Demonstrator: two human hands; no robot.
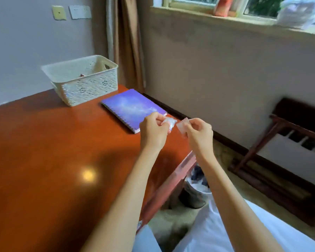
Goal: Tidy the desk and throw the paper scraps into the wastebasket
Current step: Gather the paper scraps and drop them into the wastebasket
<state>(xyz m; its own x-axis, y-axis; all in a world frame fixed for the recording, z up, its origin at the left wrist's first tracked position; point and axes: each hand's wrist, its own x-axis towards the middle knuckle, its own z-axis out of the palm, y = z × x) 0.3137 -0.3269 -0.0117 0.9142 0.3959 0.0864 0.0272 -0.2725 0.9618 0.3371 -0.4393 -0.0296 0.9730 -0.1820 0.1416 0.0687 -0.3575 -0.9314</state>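
From the head camera, both hands were raised over the right edge of the desk (53, 142), just in front of the near corner of a purple notebook (131, 108). The left hand (153, 132) had its fingers curled, pinching a small white paper scrap (169, 122). The right hand (198, 132) was closed the same way on a second, pinkish scrap (183, 126). The two scraps were close together between the hands; whether they touched was too blurred to tell. Holding them at the fingertips over the desk edge probably served to gather the bits together before dropping them.

The wastebasket (194, 198) stood on the floor below, just beside the desk's edge and under the right forearm, lined with a bag, so a drop from there would have been short. A white lattice basket (87, 90) sat at the far end of the desk, near the notebook but apart from it, probably for things worth keeping.
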